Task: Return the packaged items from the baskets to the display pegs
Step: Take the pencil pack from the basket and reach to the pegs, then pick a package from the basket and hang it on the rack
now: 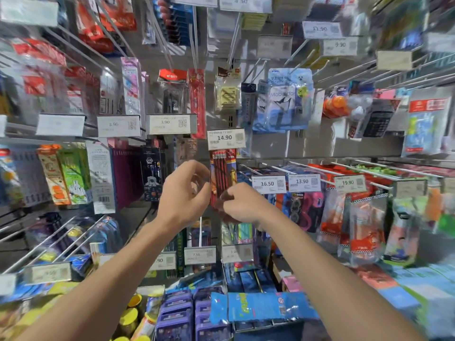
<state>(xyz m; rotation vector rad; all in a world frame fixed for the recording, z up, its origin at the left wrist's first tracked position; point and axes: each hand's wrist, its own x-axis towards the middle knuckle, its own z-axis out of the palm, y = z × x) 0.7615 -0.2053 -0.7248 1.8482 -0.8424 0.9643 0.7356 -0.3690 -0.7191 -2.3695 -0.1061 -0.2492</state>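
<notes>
Left hand (pixel 183 193) and right hand (pixel 242 205) fingers pinch the pencil pack (pixel 222 173), hiding its lower half.

- A pencil pack (pixel 222 173) hangs just under the 14.90 price tag (pixel 226 139).
- The left hand (pixel 184 193) pinches its left edge with curled fingers.
- The right hand (pixel 242 205) pinches its lower part.
- A blue packet (pixel 266 308) lies below the arms.

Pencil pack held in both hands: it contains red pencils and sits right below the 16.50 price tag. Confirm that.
Wrong tag. In the head view the pencil pack sits right below the 14.90 price tag; the 16.50 price tag is further right. The rest stands: it contains red pencils and is held by the left hand and the right hand.
</notes>
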